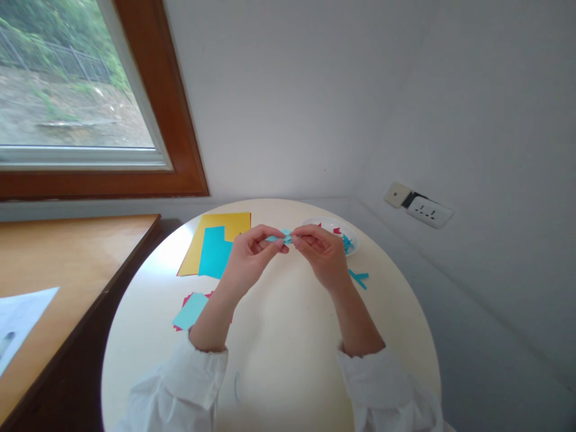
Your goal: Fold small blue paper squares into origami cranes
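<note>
A small piece of folded light blue paper (287, 237) is pinched between both hands, above the far half of the round white table (288, 336). My left hand (252, 252) grips its left side with thumb and fingertips. On the right side, my right hand (321, 247) pinches it the same way. The fingers cover much of the paper, so its exact shape is hard to make out. Just behind my right hand sits a clear round dish (355, 243) holding small blue and red paper pieces. Blue paper strips (359, 278) lie crossed beside my right wrist.
Yellow sheets (193, 249) with a notched blue sheet (211, 252) on top lie at the far left. Nearer, light blue paper squares (191, 310) rest over red ones, partly behind my left forearm. A wooden desk (81, 258) stands left; walls and a socket (429, 211) border the right.
</note>
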